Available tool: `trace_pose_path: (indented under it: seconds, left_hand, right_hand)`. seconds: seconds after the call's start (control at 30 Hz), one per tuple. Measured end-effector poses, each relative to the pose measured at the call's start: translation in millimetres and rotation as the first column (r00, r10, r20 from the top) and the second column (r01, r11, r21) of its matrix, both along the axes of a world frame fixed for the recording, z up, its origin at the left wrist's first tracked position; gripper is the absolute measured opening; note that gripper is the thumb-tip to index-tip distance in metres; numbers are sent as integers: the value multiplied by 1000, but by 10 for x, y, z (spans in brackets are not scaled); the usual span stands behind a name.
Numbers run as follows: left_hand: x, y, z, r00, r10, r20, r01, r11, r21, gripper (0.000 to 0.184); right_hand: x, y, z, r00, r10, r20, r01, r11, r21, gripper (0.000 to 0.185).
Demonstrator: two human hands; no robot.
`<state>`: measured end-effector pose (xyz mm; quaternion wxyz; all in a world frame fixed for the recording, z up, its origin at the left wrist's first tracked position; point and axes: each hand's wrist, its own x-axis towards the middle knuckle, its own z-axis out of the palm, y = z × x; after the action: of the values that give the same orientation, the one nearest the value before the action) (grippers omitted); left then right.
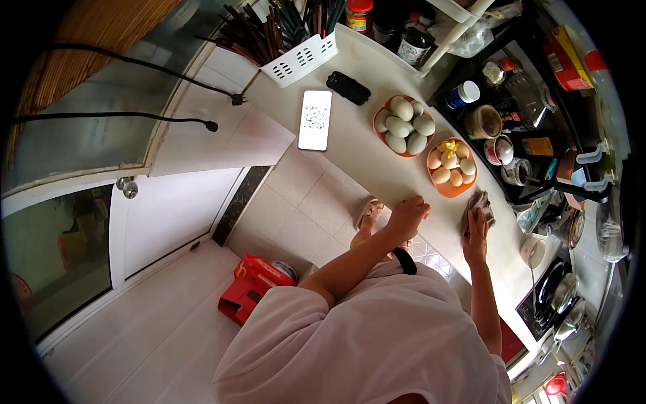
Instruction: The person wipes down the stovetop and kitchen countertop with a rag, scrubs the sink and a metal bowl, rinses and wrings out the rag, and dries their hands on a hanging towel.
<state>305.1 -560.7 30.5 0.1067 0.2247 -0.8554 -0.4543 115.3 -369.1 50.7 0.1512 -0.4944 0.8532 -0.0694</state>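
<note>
My right hand (476, 232) presses down on a crumpled greyish rag (479, 202) on the white countertop (377, 178), its fingers spread over the cloth. By the counter's front edge, my left hand (409, 219) is curled closed; whatever may be inside it is hidden. Ahead of the hands stands an orange dish (449, 191) of brown eggs with a small yellow item on top. Beyond it is a second orange bowl (377, 129), filled with pale greenish eggs. A phone (315, 121) with a lit white screen and a black case-like object (348, 87) lie farther off.
A white basket of chopsticks (299, 60) stands at the far end. Along the right, a black rack (538, 155) holds jars and bottles, near a white bowl (533, 250) and a stove (548, 296). A red bag (252, 286) sits on the floor left of me.
</note>
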Motion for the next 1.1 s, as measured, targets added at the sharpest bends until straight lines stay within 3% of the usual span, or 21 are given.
trace_pose_path:
  seconds: [0.47, 0.6, 0.7, 0.83, 0.9, 0.93, 1.0, 1.1]
  left_hand:
    - [55, 21, -9, 999, 7, -38, -7, 1000, 15, 26]
    - [83, 33, -30, 998, 11, -60, -10, 1000, 3, 22]
    - [158, 10, -116, 981, -42, -189, 45, 999, 10, 20]
    - [326, 85, -101, 991, 69, -114, -57, 993, 105, 19]
    - [404, 86, -206, 961, 204, -184, -157, 958, 241, 16]
    - [446, 49, -89, 964, 192, -185, -145, 960, 240, 16]
    - [526, -17, 118, 905, 385, -182, -316, 893, 321, 13]
    - [576, -193, 84, 811, 519, -268, -443, 846, 298, 10]
  right_hand:
    - [289, -24, 15, 990, -141, 2, 141, 989, -50, 73]
    - [509, 18, 34, 990, -135, -30, 131, 984, -118, 61]
    - [680, -16, 70, 992, -113, 57, 121, 982, -146, 56]
    - [836, -212, 160, 958, -5, 288, 85, 960, -266, 42]
    - [840, -340, 120, 878, 59, 475, 97, 950, -297, 40]
    - [831, -386, 26, 818, 84, 569, 122, 941, -315, 39]
    - [848, -467, -157, 656, -7, 755, 253, 944, -210, 38]
    - [885, -735, 159, 207, -111, 972, 431, 902, 11, 42]
